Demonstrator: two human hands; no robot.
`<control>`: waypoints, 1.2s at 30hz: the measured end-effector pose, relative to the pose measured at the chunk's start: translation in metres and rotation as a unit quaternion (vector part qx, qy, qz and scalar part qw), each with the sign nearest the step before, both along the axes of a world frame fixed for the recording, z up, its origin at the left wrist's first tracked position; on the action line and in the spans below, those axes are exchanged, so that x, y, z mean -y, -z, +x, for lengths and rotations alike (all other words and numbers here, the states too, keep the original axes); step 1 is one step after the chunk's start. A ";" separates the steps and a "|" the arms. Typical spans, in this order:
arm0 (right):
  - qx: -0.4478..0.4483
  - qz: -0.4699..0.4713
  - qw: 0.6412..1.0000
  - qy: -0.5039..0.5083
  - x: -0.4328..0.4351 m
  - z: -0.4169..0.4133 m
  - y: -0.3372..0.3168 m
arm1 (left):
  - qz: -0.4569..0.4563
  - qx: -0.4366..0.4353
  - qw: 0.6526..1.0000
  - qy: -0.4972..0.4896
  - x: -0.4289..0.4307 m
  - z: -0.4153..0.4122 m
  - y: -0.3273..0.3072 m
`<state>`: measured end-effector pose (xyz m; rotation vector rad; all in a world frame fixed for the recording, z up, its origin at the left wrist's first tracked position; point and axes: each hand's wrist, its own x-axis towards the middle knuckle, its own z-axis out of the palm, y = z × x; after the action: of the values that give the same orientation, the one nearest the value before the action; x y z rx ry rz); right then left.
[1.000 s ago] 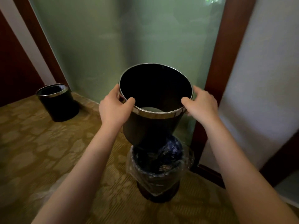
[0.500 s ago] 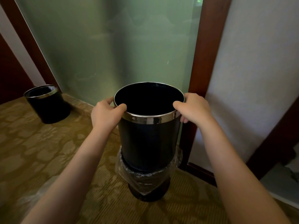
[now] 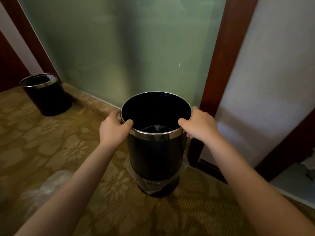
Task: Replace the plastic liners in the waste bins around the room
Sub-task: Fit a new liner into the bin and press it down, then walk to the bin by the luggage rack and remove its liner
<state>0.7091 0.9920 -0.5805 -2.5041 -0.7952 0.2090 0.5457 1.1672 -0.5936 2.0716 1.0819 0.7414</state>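
The tall black cylindrical outer sleeve with a polished chrome rim [image 3: 154, 157] is sinking over the inner bin wrapped in a clear plastic liner [image 3: 153, 183], and it is now sitting far lower than a second ago, when it was hanging well above the lined bin and the dark contents were showing. Half a second ago a wide collar of plastic was still bulging out; now only a narrow band and the dark base [image 3: 158, 194] are showing beneath the sleeve. The left hand [image 3: 113, 132] and right hand [image 3: 200, 127] are gripping opposite sides of the rim, thumbs hooked inside and fingers [image 3: 116, 114] curled round the outside. The sleeve seems nearly seated, so this bin, standing on the patterned gold carpet [image 3: 51, 142] by the frosted green glass panel [image 3: 127, 48], looks almost done. A second black bin [image 3: 48, 97] is waiting at the far left.
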 end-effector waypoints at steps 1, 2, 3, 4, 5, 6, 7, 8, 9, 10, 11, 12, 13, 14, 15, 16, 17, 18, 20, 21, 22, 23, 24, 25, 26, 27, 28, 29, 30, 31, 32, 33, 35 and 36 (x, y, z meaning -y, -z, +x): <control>-0.007 -0.005 1.000 0.002 0.002 -0.001 0.007 | 0.006 -0.008 1.000 0.006 0.000 0.000 0.005; -0.013 -0.008 1.000 0.002 0.003 -0.002 0.015 | 0.011 -0.017 1.000 0.015 0.001 -0.001 0.010; -0.018 -0.014 1.000 0.001 0.004 -0.004 0.021 | 0.010 -0.028 0.999 0.024 0.001 -0.003 0.016; -0.022 -0.026 0.999 0.000 0.005 -0.006 0.028 | 0.007 -0.040 0.999 0.033 0.003 -0.005 0.021; -0.023 -0.039 0.999 -0.002 0.005 -0.009 0.035 | 0.000 -0.053 0.998 0.041 0.003 -0.007 0.029; -0.024 -0.051 0.998 -0.005 0.004 -0.012 0.043 | -0.006 -0.066 0.997 0.048 0.002 -0.009 0.037; -0.028 -0.060 0.998 -0.008 0.004 -0.015 0.051 | -0.013 -0.081 0.995 0.056 0.002 -0.011 0.046; -0.036 -0.066 0.997 -0.010 0.004 -0.018 0.059 | -0.020 -0.095 0.993 0.067 0.001 -0.012 0.055; -0.046 -0.070 0.996 -0.011 0.003 -0.020 0.068 | -0.033 -0.109 0.991 0.075 0.000 -0.013 0.065; -0.056 -0.072 0.996 -0.011 0.003 -0.022 0.078 | -0.047 -0.125 0.988 0.081 -0.001 -0.013 0.074; -0.065 -0.074 0.995 -0.008 0.003 -0.024 0.086 | -0.063 -0.141 0.984 0.085 -0.002 -0.013 0.084; -0.072 -0.079 0.994 -0.004 0.002 -0.025 0.094 | -0.076 -0.155 0.981 0.091 -0.002 -0.013 0.092; -0.078 -0.084 0.993 -0.001 0.002 -0.026 0.102 | -0.086 -0.166 0.978 0.097 -0.002 -0.013 0.100; -0.084 -0.090 0.992 0.001 0.002 -0.027 0.110 | -0.091 -0.173 0.975 0.103 -0.002 -0.013 0.107; -0.089 -0.095 0.991 0.004 0.001 -0.028 0.117 | -0.093 -0.179 0.973 0.109 -0.002 -0.013 0.113; -0.095 -0.100 0.990 0.007 0.000 -0.029 0.122 | -0.095 -0.184 0.972 0.114 -0.001 -0.014 0.118; -0.101 -0.102 0.990 0.008 0.000 -0.029 0.127 | -0.100 -0.186 0.970 0.117 -0.001 -0.014 0.123; -0.106 -0.104 0.989 0.008 -0.001 -0.028 0.131 | -0.103 -0.186 0.970 0.119 -0.002 -0.013 0.127; -0.090 -0.118 0.989 0.009 -0.001 -0.025 0.133 | -0.105 -0.192 0.969 0.119 -0.006 -0.013 0.131; -0.063 -0.128 0.990 0.009 -0.002 -0.024 0.131 | -0.105 -0.197 0.967 0.119 -0.008 -0.013 0.133; -0.022 -0.133 0.991 0.009 -0.003 -0.024 0.130 | -0.106 -0.201 0.966 0.120 -0.010 -0.012 0.135; 0.023 -0.133 0.991 0.006 -0.005 -0.024 0.129 | -0.107 -0.202 0.966 0.121 -0.011 -0.011 0.136; 0.065 -0.130 0.989 -0.003 -0.008 -0.026 0.127 | -0.106 -0.201 0.966 0.119 -0.013 -0.010 0.136; 0.101 -0.128 0.987 -0.016 -0.012 -0.028 0.125 | -0.107 -0.198 0.968 0.112 -0.015 -0.010 0.135; 0.127 -0.126 0.983 -0.035 -0.019 -0.031 0.124 | -0.109 -0.191 0.970 0.099 -0.018 -0.010 0.133; 0.141 -0.120 0.981 -0.060 -0.027 -0.035 0.122 | -0.112 -0.186 0.973 0.084 -0.023 -0.012 0.131; 0.141 -0.106 0.980 -0.088 -0.036 -0.040 0.120 | -0.111 -0.181 0.975 0.068 -0.029 -0.014 0.128; 0.127 -0.085 0.981 -0.118 -0.046 -0.046 0.118 | -0.104 -0.181 0.976 0.053 -0.036 -0.018 0.125; 0.103 -0.061 0.981 -0.150 -0.057 -0.054 0.116 | -0.093 -0.183 0.978 0.038 -0.044 -0.025 0.122; 0.082 -0.037 0.979 -0.183 -0.070 -0.064 0.113 | -0.084 -0.185 0.979 0.021 -0.054 -0.035 0.118; 0.064 -0.016 0.975 -0.210 -0.077 -0.073 0.112 | -0.077 -0.187 0.979 0.007 -0.060 -0.041 0.116; 0.048 0.002 0.969 -0.242 -0.088 -0.085 0.112 | -0.072 -0.194 0.978 -0.013 -0.072 -0.054 0.116; 0.020 0.016 0.952 -0.304 -0.110 -0.113 0.118 | -0.063 -0.220 0.972 -0.052 -0.099 -0.087 0.122; 0.012 0.008 0.943 -0.333 -0.122 -0.127 0.123 | -0.059 -0.239 0.967 -0.070 -0.113 -0.106 0.129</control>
<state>0.5822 1.1145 -0.7039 -2.1325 -1.6243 0.3942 0.4397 1.2804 -0.7222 2.1403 1.5055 0.2289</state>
